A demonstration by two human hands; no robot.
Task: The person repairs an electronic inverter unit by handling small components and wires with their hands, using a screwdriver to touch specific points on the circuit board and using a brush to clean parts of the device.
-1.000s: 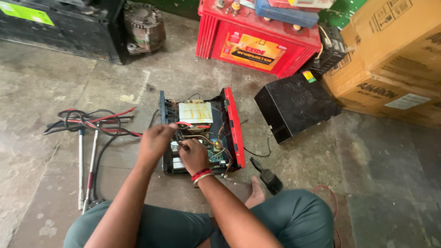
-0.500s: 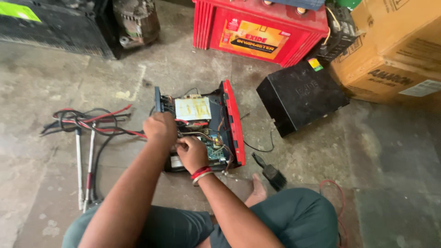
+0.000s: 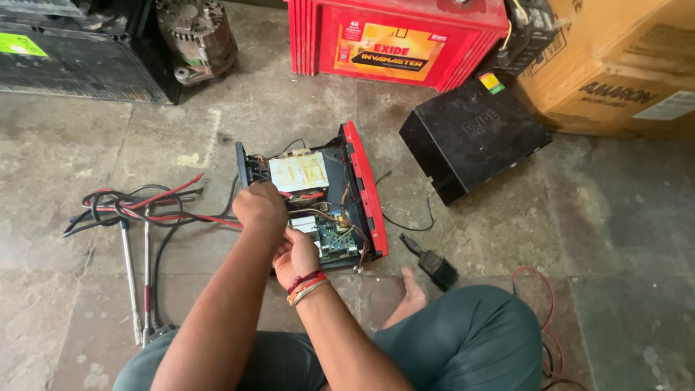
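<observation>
- Head view: an opened inverter point(image 3: 318, 199) is seen lying on the stone floor point(image 3: 594, 217), its red side panel point(image 3: 365, 188) turned up along its right edge.
- Left hand point(image 3: 259, 206) is curled into a loose fist over the inverter's left-middle part; whether anything is gripped inside it cannot be told.
- Right hand point(image 3: 295, 255) is held at the inverter's near edge, fingers bent inward just beside the circuit board point(image 3: 334, 239); what is pinched, if anything, cannot be told. Red and orange threads point(image 3: 308, 284) are worn on its wrist.
- A pale transformer block point(image 3: 300, 171) is seen in the inverter's far half, with thin wires point(image 3: 318, 211) running between it and the board.
- Left of the inverter, red and black cables point(image 3: 137, 206) are tangled, with two metal rods point(image 3: 134, 275) laid beside them.
- Right of the inverter, a black cover point(image 3: 474, 137) is set on the floor, well apart from it.
- Behind the inverter, a red battery point(image 3: 394, 40) is placed, with cardboard boxes point(image 3: 615, 65) to its right.
- Near the inverter's right front corner, a small black brush point(image 3: 431, 262) lies beside a bare foot point(image 3: 413, 293).
</observation>
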